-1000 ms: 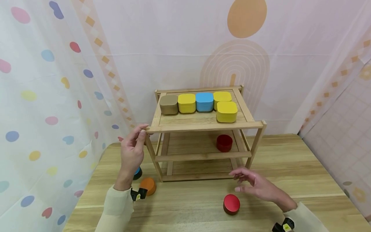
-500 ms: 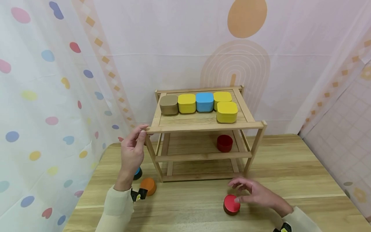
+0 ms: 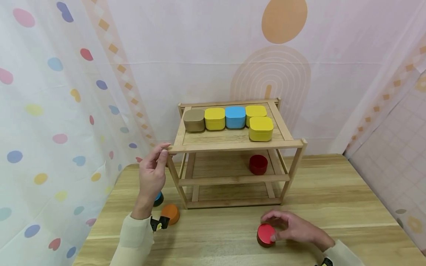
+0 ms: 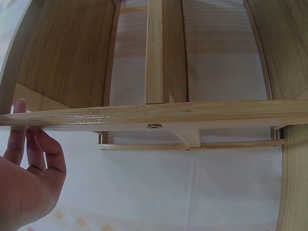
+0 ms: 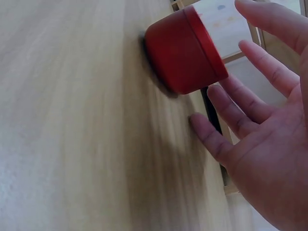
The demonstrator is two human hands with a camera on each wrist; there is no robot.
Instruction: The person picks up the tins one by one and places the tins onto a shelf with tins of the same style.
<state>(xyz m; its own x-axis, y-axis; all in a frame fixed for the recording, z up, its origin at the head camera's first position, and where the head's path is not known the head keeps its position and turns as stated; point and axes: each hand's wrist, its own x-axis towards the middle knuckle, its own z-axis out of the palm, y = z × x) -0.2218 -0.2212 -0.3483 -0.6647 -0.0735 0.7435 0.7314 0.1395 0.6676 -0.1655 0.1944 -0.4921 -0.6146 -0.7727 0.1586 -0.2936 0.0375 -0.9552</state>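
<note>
My left hand (image 3: pixel 152 173) grips the front left corner of a three-tier wooden shelf (image 3: pixel 233 147). In the left wrist view its fingers (image 4: pixel 18 139) lie about one of the wooden bars (image 4: pixel 192 114). On the table in front of the shelf stands a round red tin (image 3: pixel 266 233). My right hand (image 3: pixel 293 229) is beside and partly over this tin, thumb at its near right and the other fingers behind. In the right wrist view the fingers are spread around the tin (image 5: pixel 180 53), not closed on it; contact is hard to tell.
A brown tin (image 3: pixel 194 120), a blue tin (image 3: pixel 235 117) and several yellow tins (image 3: pixel 261 129) sit on the top tier. The middle tier bears a dark red tin (image 3: pixel 258 164). Left of the shelf are an orange tin (image 3: pixel 170 214) and a blue-topped black tin (image 3: pixel 158 199).
My right hand has come down and slightly toward me, from above and behind the red tin to right beside it. The left hand keeps its place on the shelf corner.
</note>
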